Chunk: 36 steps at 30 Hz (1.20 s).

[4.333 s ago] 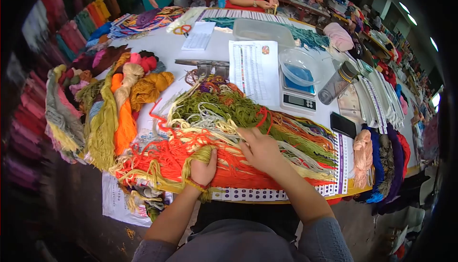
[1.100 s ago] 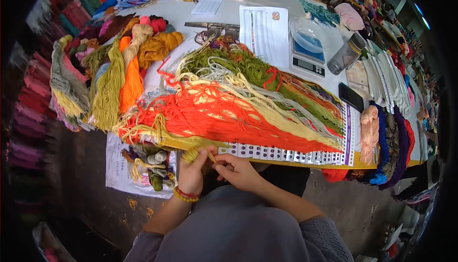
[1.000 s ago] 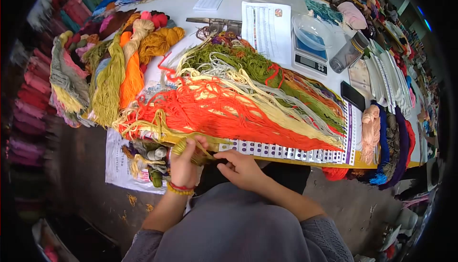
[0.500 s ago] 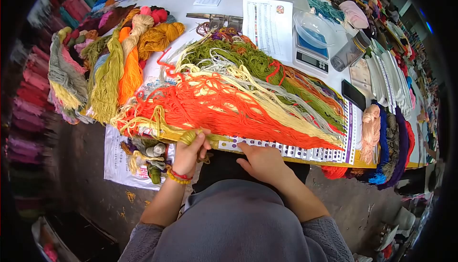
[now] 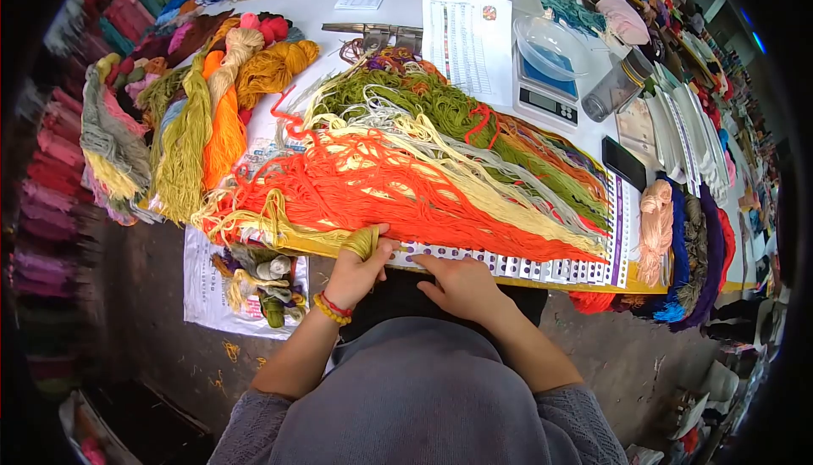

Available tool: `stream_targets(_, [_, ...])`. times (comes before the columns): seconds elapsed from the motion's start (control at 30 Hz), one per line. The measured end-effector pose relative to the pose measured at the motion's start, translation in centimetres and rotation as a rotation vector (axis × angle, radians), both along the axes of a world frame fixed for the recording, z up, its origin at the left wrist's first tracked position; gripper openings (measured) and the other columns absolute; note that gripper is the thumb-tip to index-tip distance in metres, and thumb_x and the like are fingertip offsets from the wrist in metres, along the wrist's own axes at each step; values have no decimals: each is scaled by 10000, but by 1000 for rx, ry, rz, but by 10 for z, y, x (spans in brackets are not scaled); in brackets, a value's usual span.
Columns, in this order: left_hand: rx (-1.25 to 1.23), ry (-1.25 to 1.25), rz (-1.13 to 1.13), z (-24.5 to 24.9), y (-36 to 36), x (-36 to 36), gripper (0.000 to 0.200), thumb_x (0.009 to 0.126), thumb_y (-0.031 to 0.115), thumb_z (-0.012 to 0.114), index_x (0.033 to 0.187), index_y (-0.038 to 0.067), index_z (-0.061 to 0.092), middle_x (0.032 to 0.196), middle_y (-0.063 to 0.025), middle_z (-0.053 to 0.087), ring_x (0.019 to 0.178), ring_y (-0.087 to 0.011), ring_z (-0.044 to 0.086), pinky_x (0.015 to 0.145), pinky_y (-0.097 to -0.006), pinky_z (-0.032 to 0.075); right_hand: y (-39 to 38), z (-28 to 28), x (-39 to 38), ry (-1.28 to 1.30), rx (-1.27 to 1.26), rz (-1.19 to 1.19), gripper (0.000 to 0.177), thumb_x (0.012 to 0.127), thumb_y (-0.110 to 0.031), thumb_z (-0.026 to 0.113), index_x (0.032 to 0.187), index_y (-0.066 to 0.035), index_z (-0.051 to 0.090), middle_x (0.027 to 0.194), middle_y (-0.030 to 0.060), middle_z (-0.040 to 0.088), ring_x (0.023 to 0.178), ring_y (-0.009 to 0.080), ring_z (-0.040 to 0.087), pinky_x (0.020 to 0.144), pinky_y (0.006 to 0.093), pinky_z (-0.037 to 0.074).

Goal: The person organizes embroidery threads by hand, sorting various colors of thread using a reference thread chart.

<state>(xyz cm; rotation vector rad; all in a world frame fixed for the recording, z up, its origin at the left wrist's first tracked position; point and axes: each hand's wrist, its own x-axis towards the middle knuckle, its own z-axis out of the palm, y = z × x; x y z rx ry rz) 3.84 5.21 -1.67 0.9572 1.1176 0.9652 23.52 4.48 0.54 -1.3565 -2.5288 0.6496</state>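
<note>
My left hand (image 5: 354,274) grips a small bunch of olive-yellow yarn (image 5: 362,241) at the near edge of a long card (image 5: 525,268) printed with purple squares. My right hand (image 5: 461,285) rests flat on that card's near edge, fingers spread, holding nothing. Across the card lie many yarn strands fanned out: bright orange yarn (image 5: 373,194) nearest, then cream yarn (image 5: 474,185) and green yarn (image 5: 440,113) farther back.
Hanks of olive, orange and mustard yarn (image 5: 212,118) lie at the left. A digital scale (image 5: 546,96) with a clear bowl, a printed sheet (image 5: 470,37), a black phone (image 5: 624,163) and a clear bottle (image 5: 611,88) sit beyond. More hanks (image 5: 686,245) hang at the right edge.
My hands came off the orange yarn and drew back to the table edge with the olive-yellow bunch. Now the left hand has lifted the bunch onto the card's edge; the right hand lies flat.
</note>
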Motion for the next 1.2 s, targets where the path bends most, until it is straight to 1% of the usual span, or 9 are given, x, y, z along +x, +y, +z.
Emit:
stream_targets(0.17, [-8, -1, 31, -1, 0, 1, 345, 872, 113, 494, 1185, -15, 421, 885, -57, 604, 525, -49, 468, 473, -169, 392, 0, -6, 6, 148, -4, -9, 320, 738, -227, 631, 1030, -122, 552, 692, 70, 601, 610, 244, 595, 546, 350, 467])
stream_targets(0.23, [0, -3, 40, 0, 0, 1, 339, 875, 118, 492, 1180, -15, 429, 876, -54, 606, 523, -48, 464, 469, -168, 388, 1, -1, 6, 156, -101, -28, 274, 730, -196, 640, 980, -103, 573, 661, 65, 583, 575, 233, 578, 535, 337, 457])
stream_targets(0.37, [12, 8, 29, 6, -1, 4, 333, 879, 127, 487, 1177, -14, 436, 862, -54, 607, 523, -48, 461, 467, -166, 384, -1, -5, 10, 267, -73, -50, 221, 729, -178, 640, 925, -88, 590, 642, 64, 571, 559, 228, 569, 527, 330, 453])
stream_targets(0.43, [46, -3, 2, 8, -1, 7, 328, 884, 133, 480, 1173, -16, 440, 850, -57, 607, 528, -47, 462, 465, -163, 379, -3, -6, 11, 322, -102, -77, 158, 760, -190, 598, 874, -81, 590, 687, 76, 592, 635, 255, 586, 564, 367, 464])
stream_targets(0.53, [60, -20, -10, 9, -2, 9, 323, 873, 109, 492, 1154, -43, 447, 798, -48, 610, 527, -41, 463, 463, -166, 393, -10, 1, 12, 329, -92, -96, 145, 763, -193, 595, 854, -80, 595, 694, 80, 597, 643, 256, 591, 566, 367, 468])
stream_targets(0.63, [83, -6, -31, 3, -1, 10, 333, 870, 102, 495, 1164, -43, 439, 821, -52, 600, 545, -42, 467, 469, -168, 400, -11, -1, 14, 217, 19, -65, 174, 770, -228, 589, 866, -83, 597, 705, 84, 606, 646, 256, 597, 569, 365, 474])
stream_targets(0.83, [114, 44, -46, 1, -3, 14, 403, 876, 103, 478, 1238, -26, 359, 899, -77, 590, 548, -41, 465, 480, -167, 403, -9, 5, 13, 37, -8, -56, 265, 783, -289, 571, 945, -78, 576, 690, 96, 611, 613, 256, 601, 557, 371, 477])
stream_targets(1.03, [89, 53, -41, 3, -1, 11, 446, 872, 93, 481, 1274, -17, 323, 916, -77, 590, 558, -40, 461, 486, -167, 406, -7, 13, 11, 17, -44, -71, 362, 755, -257, 610, 1068, -94, 530, 677, 83, 609, 599, 264, 601, 545, 371, 476])
stream_targets(1.2, [103, 40, -32, -1, -2, 11, 431, 875, 93, 475, 1268, -13, 335, 923, -81, 593, 565, -42, 466, 486, -166, 407, -1, 6, 8, 68, -20, -95, 355, 759, -266, 603, 1065, -100, 534, 710, 97, 623, 614, 267, 608, 547, 369, 481])
